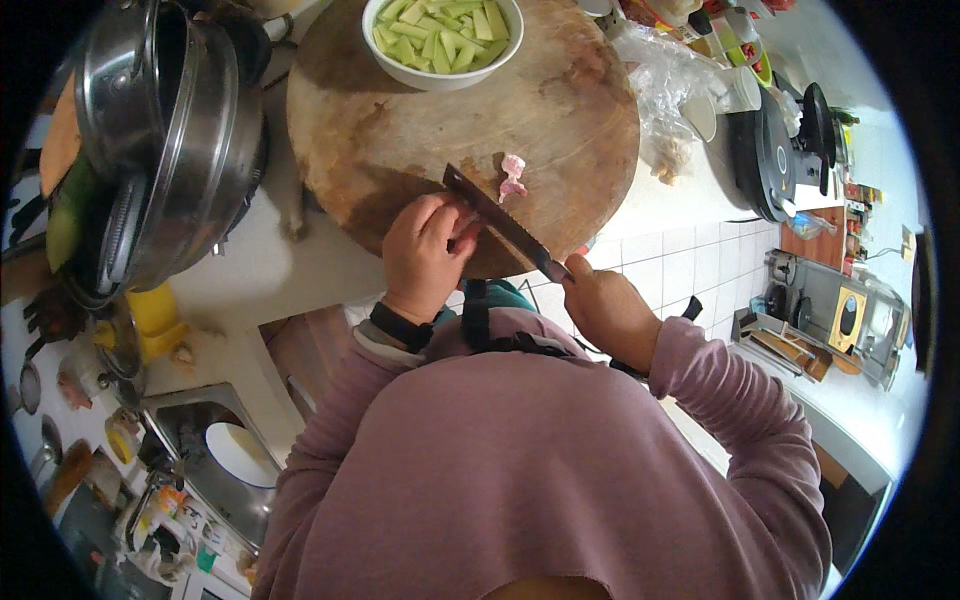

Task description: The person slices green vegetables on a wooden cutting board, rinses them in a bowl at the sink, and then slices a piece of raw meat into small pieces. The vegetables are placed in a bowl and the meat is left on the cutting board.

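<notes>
My right hand (611, 307) grips the handle of a kitchen knife (504, 222), whose dark blade slants up and left over a round wooden chopping board (420, 135). Close against the blade, my left hand (424, 247) pinches a piece of reddish raw meat (468, 220), mostly hidden by my fingers. Just beyond the blade, a small pink and white scrap of raw meat (512, 178) lies on the wood. At the board's far side stands a white bowl (442, 79) full of pale green cut vegetable pieces (442, 34).
Stacked steel pots (202, 150) crowd the counter on the left, with a sink (251, 510) holding a white dish (240, 454) nearer me. Right of the board are a clear plastic bag (660, 82), paper cups (701, 116) and a black round appliance (765, 154). Tiled floor (675, 259) shows below.
</notes>
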`<action>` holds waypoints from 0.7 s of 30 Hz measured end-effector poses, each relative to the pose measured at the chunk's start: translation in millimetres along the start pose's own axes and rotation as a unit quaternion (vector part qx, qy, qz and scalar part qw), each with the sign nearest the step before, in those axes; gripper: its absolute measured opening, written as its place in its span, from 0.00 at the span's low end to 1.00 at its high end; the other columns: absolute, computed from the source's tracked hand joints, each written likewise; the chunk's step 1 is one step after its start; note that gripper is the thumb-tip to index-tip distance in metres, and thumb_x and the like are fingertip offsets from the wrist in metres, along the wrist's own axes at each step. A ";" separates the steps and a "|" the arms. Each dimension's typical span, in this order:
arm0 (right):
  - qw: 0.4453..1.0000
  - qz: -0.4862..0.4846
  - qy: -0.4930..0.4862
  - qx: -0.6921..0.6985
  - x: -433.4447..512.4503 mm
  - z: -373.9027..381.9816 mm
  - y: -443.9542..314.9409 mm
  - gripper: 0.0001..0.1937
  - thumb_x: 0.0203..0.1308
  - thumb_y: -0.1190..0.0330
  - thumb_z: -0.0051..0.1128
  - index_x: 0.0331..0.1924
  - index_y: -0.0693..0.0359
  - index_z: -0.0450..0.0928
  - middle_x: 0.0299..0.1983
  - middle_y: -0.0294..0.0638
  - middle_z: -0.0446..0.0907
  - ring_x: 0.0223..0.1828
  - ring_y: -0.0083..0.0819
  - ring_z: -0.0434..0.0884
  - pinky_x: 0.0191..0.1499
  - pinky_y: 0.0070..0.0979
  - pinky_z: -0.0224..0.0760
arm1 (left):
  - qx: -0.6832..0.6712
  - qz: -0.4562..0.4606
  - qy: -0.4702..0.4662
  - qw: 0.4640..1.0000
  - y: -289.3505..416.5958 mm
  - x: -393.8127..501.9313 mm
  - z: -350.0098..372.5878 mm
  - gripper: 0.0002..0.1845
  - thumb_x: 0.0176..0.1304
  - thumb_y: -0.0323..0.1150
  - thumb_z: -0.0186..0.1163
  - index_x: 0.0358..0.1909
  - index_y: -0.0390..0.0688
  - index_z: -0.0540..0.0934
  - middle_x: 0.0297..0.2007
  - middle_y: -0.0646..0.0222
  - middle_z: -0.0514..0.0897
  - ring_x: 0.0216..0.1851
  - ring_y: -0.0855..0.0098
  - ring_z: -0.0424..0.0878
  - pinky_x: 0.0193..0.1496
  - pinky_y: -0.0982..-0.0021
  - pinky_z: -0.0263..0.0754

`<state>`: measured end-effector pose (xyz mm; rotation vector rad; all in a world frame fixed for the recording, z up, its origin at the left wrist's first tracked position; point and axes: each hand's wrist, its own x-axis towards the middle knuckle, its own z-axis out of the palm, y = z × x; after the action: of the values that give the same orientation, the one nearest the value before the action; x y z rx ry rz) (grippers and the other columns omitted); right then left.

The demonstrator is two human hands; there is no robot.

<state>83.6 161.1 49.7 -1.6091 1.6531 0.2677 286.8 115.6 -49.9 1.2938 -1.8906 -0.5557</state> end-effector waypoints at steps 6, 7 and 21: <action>0.970 -0.190 0.148 -0.019 59.4 11.2 -21.8 0.12 0.63 0.71 0.47 0.46 0.70 0.64 0.23 0.62 0.77 0.28 0.61 0.79 0.30 0.52 0.70 | -0.023 0.013 -0.011 1.000 -3.3 -0.3 -0.4 0.11 0.48 0.29 0.68 0.33 0.42 0.77 0.36 0.64 0.79 0.37 0.58 0.79 0.39 0.61 0.75; 0.945 -0.256 0.202 -0.007 66.1 11.4 -25.1 0.12 0.63 0.71 0.48 0.45 0.70 0.64 0.23 0.63 0.77 0.28 0.61 0.79 0.30 0.52 0.70 | -0.026 0.020 -0.007 0.999 -3.7 0.5 -0.8 0.11 0.48 0.29 0.68 0.33 0.42 0.77 0.36 0.64 0.79 0.37 0.58 0.78 0.38 0.61 0.75; 0.983 -0.151 0.094 -0.052 60.1 14.1 -20.0 0.11 0.63 0.71 0.45 0.44 0.72 0.67 0.25 0.64 0.78 0.28 0.62 0.79 0.30 0.50 0.72 | -0.031 0.023 0.006 0.999 -5.2 -3.4 6.6 0.12 0.47 0.28 0.68 0.34 0.42 0.77 0.37 0.65 0.79 0.38 0.58 0.78 0.40 0.61 0.74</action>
<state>114.8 122.0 8.4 -1.9884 1.5249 0.0483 285.2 116.3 -58.8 1.2086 -1.8727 -0.5770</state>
